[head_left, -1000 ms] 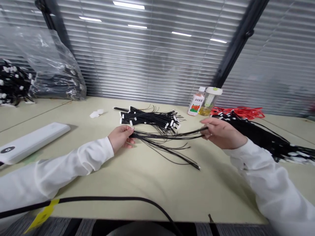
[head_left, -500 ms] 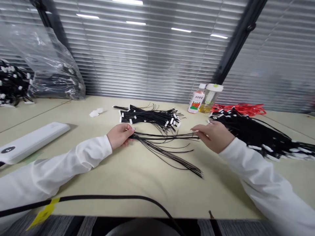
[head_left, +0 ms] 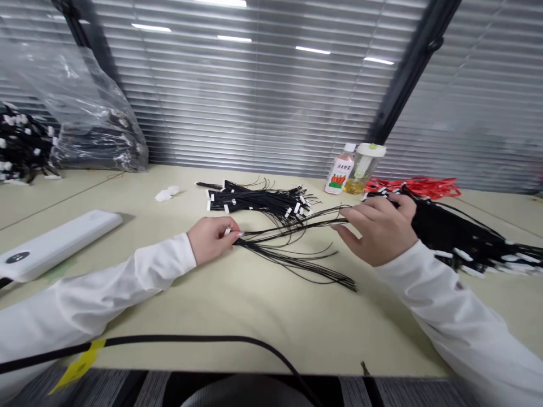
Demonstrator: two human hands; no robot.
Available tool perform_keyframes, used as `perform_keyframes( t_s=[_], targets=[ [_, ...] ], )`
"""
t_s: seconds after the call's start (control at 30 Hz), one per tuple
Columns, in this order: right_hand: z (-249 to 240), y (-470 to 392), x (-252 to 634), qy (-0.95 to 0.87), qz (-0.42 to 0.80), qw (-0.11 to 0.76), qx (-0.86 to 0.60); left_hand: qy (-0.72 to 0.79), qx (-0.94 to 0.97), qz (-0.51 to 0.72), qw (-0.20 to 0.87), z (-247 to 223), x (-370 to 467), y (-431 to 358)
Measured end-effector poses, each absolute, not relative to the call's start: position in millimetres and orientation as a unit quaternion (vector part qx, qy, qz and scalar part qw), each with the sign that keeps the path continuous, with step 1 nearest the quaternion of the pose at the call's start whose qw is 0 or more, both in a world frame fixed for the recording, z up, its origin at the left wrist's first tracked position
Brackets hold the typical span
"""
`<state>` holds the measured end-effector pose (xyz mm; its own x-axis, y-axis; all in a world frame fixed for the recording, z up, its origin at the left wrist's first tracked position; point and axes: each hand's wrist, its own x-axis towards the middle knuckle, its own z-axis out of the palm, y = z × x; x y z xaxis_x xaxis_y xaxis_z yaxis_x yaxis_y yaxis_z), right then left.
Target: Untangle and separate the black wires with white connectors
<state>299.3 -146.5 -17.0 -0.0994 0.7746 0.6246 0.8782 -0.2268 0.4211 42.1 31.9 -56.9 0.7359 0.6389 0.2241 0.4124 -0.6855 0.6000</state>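
One broad desk (head_left: 263,316) spans the view, the largest thing. Next in size, a black cable pile (head_left: 456,229) lies beyond the right hand, and a smaller cable bundle (head_left: 258,200) lies mid-desk, toward the blinds (head_left: 254,107). Nearer, loose black wires (head_left: 292,257) fan out between the hands: the left hand (head_left: 214,238) pinches their gathered end, thumb and fingers together; the right hand (head_left: 375,229) is at some strands' far ends, its grip unclear.

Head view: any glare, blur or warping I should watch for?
Head view: bright streaks over the blinds, glints on the plastic bag; soft shadow beside the white power bank; right hand and black wires look slightly soft; edges look stretched.
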Motion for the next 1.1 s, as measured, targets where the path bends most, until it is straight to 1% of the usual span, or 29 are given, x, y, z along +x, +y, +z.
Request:
perform_keyframes(
  t_s=[0.1, 0.3, 0.5, 0.6, 0.73, 0.83, 0.97, 1.03, 1.1],
  targets=[
    [-15.6, -147.6, 296.5, -0.627, -0.405, 0.046, -0.664, 0.289, 0.908, 0.209, 0.221, -55.5, 42.2, 33.5],
    [-18.8, -143.4, 293.6, -0.625, -0.368, 0.029, -0.688, 0.284, 0.919, 0.197, 0.188, -57.2, 43.0, 38.7],
    [-23.7, -141.2, 296.9, -0.641, -0.382, 0.032, -0.665, 0.278, 0.94, 0.165, 0.105, -59.6, 44.4, 41.6],
    [-25.1, -140.7, 299.4, -0.647, -0.377, 0.04, -0.662, 0.244, 0.951, 0.175, 0.068, -57.5, 51.0, 37.3],
    [-24.8, -140.5, 298.4, -0.653, -0.376, 0.04, -0.657, 0.162, 0.964, 0.209, 0.029, -50.1, 70.4, 24.4],
    [-23.6, -140.8, 294.4, -0.655, -0.374, 0.04, -0.655, 0.112, 0.975, 0.191, 0.011, -45.7, 90.3, 16.1],
    [-23.0, -141.2, 292.1, -0.659, -0.378, 0.056, -0.649, 0.09, 0.984, 0.157, -0.006, -45.3, 112.7, 13.8],
    [-23.2, -141.4, 293.9, -0.659, -0.379, 0.062, -0.647, 0.078, 0.986, 0.15, 0.011, -46.0, 117.9, 15.9],
    [-23.6, -141.6, 296.9, -0.658, -0.377, 0.067, -0.648, 0.081, 0.979, 0.176, 0.061, -45.7, 118.9, 19.4]
  ],
)
